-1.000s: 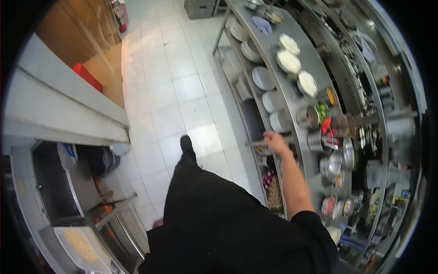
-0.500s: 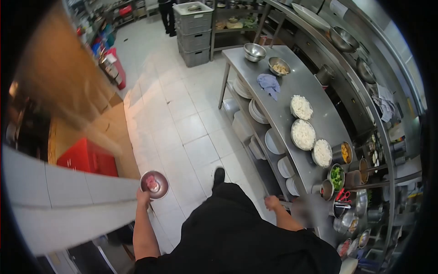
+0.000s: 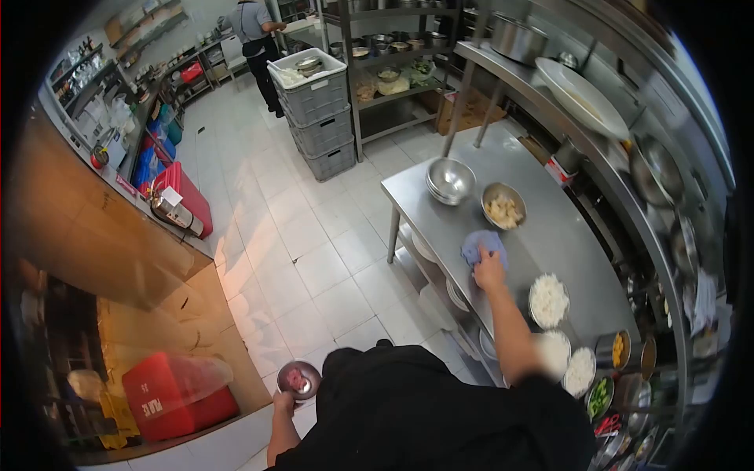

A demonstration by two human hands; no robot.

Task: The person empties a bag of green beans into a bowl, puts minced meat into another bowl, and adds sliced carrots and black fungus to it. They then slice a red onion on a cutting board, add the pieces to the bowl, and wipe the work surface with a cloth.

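Note:
Low at my left side, my left hand [image 3: 284, 403] grips the rim of a metal bowl [image 3: 312, 377]. Pieces of pink raw meat [image 3: 295, 380] lie in it. My right hand [image 3: 490, 272] reaches out over the steel table [image 3: 550, 235], its fingers closed on a crumpled blue cloth [image 3: 473, 247]. Just beyond the cloth stands a metal bowl of pale yellowish chunks [image 3: 503, 210]. Nested empty metal bowls [image 3: 451, 182] are at the table's far corner. Nearer me than the cloth is a bowl of white rice-like food [image 3: 549, 301], with two similar ones beside my forearm.
Stacked grey crates [image 3: 320, 125] stand on the tiled floor ahead. A person [image 3: 255, 47] is at the back. To my left are a red box [image 3: 177, 396] and a fire extinguisher [image 3: 174, 210]. A steel shelf [image 3: 542, 82] runs above the table's right side.
My right hand has moved from beside my body forward onto the blue cloth. I have come closer to the table's far end. The bowl of meat is still in my left hand.

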